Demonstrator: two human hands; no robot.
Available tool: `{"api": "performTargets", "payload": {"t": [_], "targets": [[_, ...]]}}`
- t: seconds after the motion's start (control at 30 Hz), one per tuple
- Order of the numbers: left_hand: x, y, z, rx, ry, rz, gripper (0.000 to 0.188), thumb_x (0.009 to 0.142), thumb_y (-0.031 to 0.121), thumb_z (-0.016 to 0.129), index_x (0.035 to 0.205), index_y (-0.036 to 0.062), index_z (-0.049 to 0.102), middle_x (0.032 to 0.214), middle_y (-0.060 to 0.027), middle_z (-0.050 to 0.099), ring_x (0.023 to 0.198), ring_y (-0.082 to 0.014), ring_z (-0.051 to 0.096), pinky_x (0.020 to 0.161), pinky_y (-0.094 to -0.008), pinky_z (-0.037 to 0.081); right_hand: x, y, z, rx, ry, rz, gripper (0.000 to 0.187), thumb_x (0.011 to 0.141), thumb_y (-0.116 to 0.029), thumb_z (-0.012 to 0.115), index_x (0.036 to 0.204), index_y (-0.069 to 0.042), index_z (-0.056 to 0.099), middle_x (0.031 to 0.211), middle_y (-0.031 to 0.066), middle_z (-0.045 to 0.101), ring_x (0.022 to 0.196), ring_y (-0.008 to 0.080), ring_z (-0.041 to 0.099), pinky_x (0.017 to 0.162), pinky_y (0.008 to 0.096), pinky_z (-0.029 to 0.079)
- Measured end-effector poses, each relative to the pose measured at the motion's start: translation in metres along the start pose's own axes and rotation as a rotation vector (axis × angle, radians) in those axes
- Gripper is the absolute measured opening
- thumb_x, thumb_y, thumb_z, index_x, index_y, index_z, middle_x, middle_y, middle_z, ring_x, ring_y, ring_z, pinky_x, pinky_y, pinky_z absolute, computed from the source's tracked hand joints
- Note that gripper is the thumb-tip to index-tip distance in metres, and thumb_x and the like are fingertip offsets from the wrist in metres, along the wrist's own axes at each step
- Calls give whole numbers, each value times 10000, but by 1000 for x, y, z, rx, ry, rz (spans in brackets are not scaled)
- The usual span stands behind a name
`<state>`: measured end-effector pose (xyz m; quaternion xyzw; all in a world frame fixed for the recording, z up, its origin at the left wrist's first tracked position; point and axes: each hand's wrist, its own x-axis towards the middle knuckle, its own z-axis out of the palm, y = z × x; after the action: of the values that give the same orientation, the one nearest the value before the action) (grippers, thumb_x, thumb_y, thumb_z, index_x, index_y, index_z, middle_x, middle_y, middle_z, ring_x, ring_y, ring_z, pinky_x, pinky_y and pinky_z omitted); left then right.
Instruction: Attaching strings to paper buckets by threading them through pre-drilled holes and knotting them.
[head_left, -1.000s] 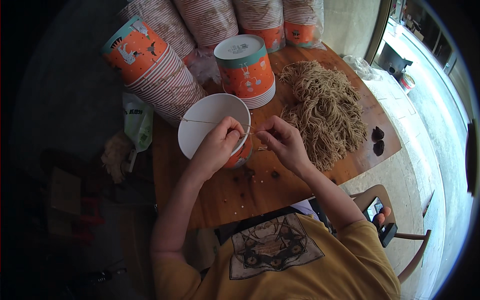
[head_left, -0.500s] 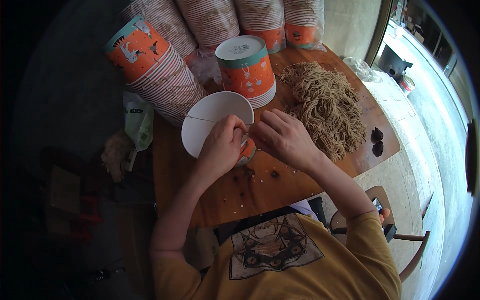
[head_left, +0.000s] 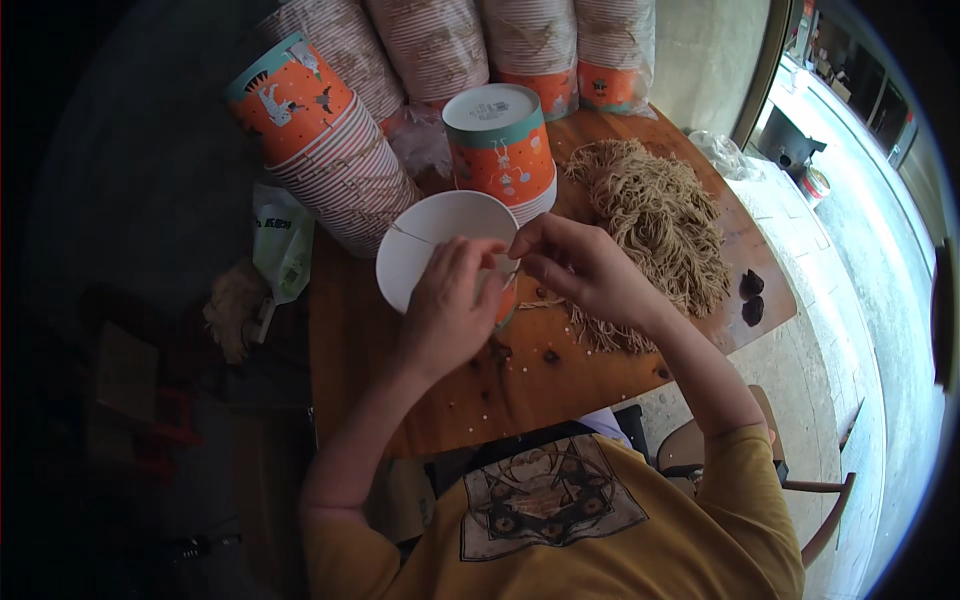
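A white-lined paper tub (head_left: 408, 262) lies tilted in front of me, its mouth turned up toward me. A thin string (head_left: 410, 235) crosses its mouth from the left rim toward my hands. My left hand (head_left: 450, 305) is at the tub's near right side, thumb and fingers apart and slightly blurred. Close beside it, my right hand (head_left: 580, 265) has thumb and forefinger pinched on the string at the tub's right edge. The tub's orange outside shows only in part below my fingers.
A heap of tan strings (head_left: 660, 230) lies on the wooden table (head_left: 440, 410) at right. An upside-down stack of orange tubs (head_left: 500, 160) stands behind, a leaning stack (head_left: 330, 150) at left, bagged stacks (head_left: 430, 50) at the back. Two dark pieces (head_left: 752, 298) lie near the right edge.
My left fingers have loosened and spread, and my right hand has shifted slightly. More loose string ends now show on the table below my right hand. The view has shifted a little.
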<state>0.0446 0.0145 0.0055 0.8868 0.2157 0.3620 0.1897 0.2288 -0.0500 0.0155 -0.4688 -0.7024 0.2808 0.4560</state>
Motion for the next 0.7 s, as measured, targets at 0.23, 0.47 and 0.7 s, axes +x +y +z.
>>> {"api": "performTargets", "payload": {"t": [0.23,0.47,0.7], "targets": [[-12,4,4,52,147,-14,196,831,75,600,1021,24,607,810,-99,560,786,-283,564,677,-399,449,20,-27,8,-80,-11,-247,164,778,38,540,923,-37,542,842,103,561,813,275,589,722,330,475],[-12,14,-34,199,296,-4,275,811,50,616,1079,99,654,735,-80,548,671,-236,551,634,-346,444,37,-31,13,434,134,-142,90,895,-22,499,949,-49,566,855,-39,551,788,53,511,711,221,429],[8,-2,-102,-452,151,-382,240,904,145,547,1072,6,648,964,-67,674,853,-92,609,790,-227,462,22,-18,15,-16,-136,-446,839,665,-601,706,1227,-17,489,1193,100,471,1151,234,419,1009,364,292]]}}
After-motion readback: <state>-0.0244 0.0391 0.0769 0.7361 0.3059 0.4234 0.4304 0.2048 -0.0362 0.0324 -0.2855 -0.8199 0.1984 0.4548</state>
